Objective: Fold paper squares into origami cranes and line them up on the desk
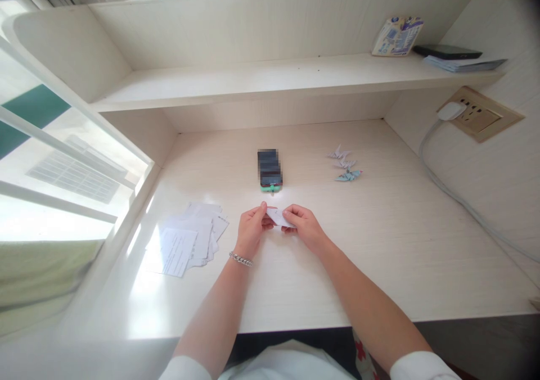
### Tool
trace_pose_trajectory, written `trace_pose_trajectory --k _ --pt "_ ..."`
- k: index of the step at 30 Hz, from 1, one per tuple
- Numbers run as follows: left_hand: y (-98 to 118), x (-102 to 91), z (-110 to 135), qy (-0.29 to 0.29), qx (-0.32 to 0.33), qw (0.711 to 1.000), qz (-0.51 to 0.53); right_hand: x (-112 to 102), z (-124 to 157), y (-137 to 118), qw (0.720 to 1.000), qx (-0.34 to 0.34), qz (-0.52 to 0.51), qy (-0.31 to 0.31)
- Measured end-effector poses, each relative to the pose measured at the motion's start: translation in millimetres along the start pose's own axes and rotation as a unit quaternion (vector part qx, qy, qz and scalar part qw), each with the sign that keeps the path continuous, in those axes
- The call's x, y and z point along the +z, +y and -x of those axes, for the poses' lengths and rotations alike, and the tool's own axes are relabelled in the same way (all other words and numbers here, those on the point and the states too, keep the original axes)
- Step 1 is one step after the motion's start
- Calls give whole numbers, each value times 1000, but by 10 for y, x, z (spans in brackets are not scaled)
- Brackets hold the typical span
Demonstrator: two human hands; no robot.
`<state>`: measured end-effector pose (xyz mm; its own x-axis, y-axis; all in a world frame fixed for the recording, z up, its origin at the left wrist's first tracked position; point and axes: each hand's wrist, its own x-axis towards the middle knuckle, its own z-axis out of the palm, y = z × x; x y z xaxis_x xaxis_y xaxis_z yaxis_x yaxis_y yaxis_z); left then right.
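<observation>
Between my two hands, just above the desk, is a small folded piece of white paper (278, 217). My left hand (252, 226) is closed on its left end, thumb on top. The right end is pinched by my right hand (304, 226), its thumb lying over the paper and the fingers beneath. Fingers cover both ends of the paper, so its full shape is hidden. Beyond my hands lies a dark phone (270, 167) with a green lower edge. Several loose sheets of paper (181, 248), some printed, are spread to the left of my left hand.
Two pale paper cranes (338, 153) and a bluish paper crane (349, 176) sit at the back right. Above runs a shelf (236, 85) holding a tissue pack (397, 36) and a dark flat object (447, 51). A cable (447, 186) hangs from the wall socket (481, 114).
</observation>
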<state>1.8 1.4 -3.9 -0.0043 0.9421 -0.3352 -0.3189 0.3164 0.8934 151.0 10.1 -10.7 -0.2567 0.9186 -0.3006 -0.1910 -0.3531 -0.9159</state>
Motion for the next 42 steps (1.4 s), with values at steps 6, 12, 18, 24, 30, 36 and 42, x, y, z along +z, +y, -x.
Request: trace_pose_trajectory --k 6,12,18,24,30,36,42 --pt "-8 19 34 -59 55 996 26 -24 -2 -21 998 10 -60 -5" --pt "-62 14 28 -48 95 994 0 -19 -29 56 993 -89 49 67" --pt "-79 32 13 -29 91 995 -14 -20 -19 71 964 -179 181 79" --pt "-79 65 33 -34 91 995 -27 -12 -1 71 973 -164 156 34" --pt "-80 69 32 -28 88 995 -32 -8 10 47 974 -169 151 5" --pt "-61 77 49 -9 102 993 -52 -7 24 25 972 -172 159 -9" --pt "-52 58 53 -9 104 991 -80 -26 14 50 973 -169 155 -14"
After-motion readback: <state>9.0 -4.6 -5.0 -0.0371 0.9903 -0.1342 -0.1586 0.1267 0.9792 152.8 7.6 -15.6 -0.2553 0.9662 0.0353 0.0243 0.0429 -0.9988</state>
